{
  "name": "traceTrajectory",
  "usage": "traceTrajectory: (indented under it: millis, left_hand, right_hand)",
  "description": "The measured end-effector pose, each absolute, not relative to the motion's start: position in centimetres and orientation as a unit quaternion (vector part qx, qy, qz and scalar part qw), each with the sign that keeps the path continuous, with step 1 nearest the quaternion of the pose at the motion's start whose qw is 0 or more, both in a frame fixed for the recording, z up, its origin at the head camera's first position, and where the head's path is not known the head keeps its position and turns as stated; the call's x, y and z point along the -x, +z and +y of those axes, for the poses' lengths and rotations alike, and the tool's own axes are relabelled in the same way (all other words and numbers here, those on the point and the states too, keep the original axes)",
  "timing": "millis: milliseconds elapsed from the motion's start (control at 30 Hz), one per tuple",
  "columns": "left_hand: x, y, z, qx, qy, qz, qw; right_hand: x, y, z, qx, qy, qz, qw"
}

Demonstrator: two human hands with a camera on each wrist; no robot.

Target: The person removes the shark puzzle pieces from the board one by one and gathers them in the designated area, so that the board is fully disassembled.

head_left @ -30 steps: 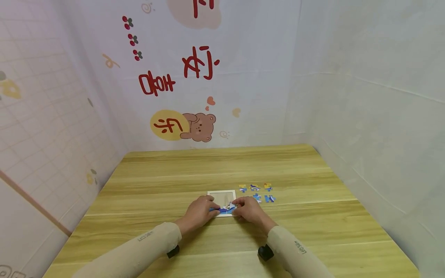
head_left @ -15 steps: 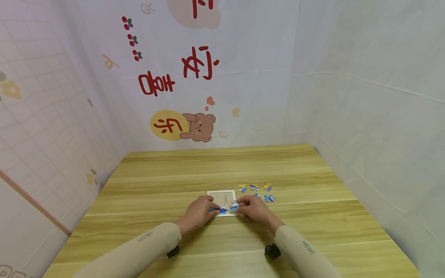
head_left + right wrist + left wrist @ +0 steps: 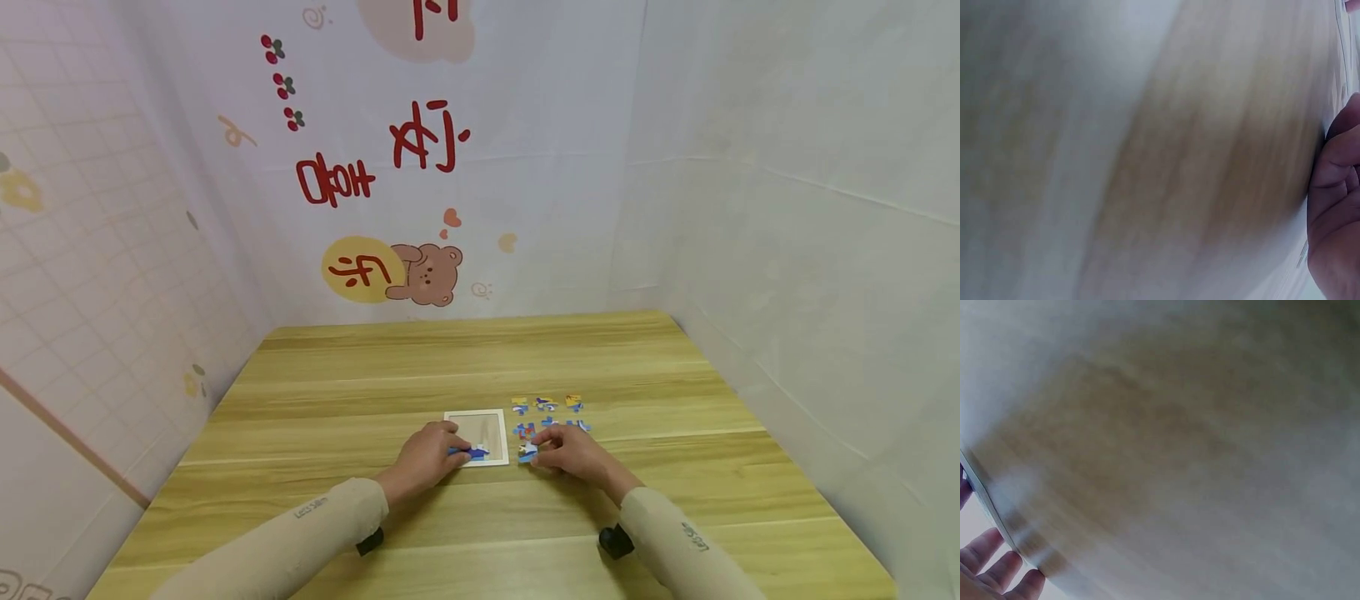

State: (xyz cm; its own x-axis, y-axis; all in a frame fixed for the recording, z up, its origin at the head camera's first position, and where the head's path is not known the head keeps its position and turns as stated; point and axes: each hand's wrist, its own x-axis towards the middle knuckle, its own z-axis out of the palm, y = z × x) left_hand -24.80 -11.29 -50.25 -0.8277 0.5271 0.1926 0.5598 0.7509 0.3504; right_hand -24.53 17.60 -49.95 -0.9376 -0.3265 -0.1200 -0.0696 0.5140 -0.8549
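My left hand (image 3: 429, 454) holds the left side of a small white puzzle frame (image 3: 504, 437), its thumb reaching over the lower part. Blue and purple puzzle picture (image 3: 478, 452) shows in the frame's lower left, partly under that thumb. Just right of the frame, my right hand (image 3: 572, 450) pinches a white and blue puzzle piece (image 3: 527, 451) between thumb and fingertips, close over the table. In the left wrist view the left fingers (image 3: 1002, 570) lie along a pale edge. Curled right fingers (image 3: 1338, 162) show at the right wrist view's edge; the piece is hidden there.
Loose puzzle pieces lie right of the frame: a yellow-topped row at the back, including one piece (image 3: 573, 403), and others nearer, including a red and blue piece (image 3: 524, 431). The wooden table (image 3: 360, 367) meets fabric walls (image 3: 555, 208) at its back and sides.
My right hand has moved right, lifting the white and blue piece out of the frame's lower right corner to beside the frame. The left hand stays at the frame.
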Motion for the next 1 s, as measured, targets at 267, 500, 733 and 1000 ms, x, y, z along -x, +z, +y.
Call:
traceTrajectory:
  millis: [267, 500, 733, 1000]
  left_hand:
    - [24.73, -50.22, -11.31, 0.289, -0.205, -0.935, 0.036]
    - [24.72, -50.22, -11.26, 0.287, -0.204, -0.935, 0.038]
    - [24.74, -50.30, -11.21, 0.286, -0.206, -0.935, 0.035]
    - [24.57, -50.22, -11.16, 0.286, -0.212, -0.934, 0.042]
  right_hand:
    - [24.54, -50.19, 17.72, 0.111, -0.480, 0.859, 0.139]
    - [24.43, -50.37, 17.79, 0.117, -0.475, 0.861, 0.137]
    - [24.51, -50.70, 17.85, 0.114, -0.476, 0.861, 0.135]
    - [24.31, -50.18, 17.73, 0.117, -0.463, 0.868, 0.135]
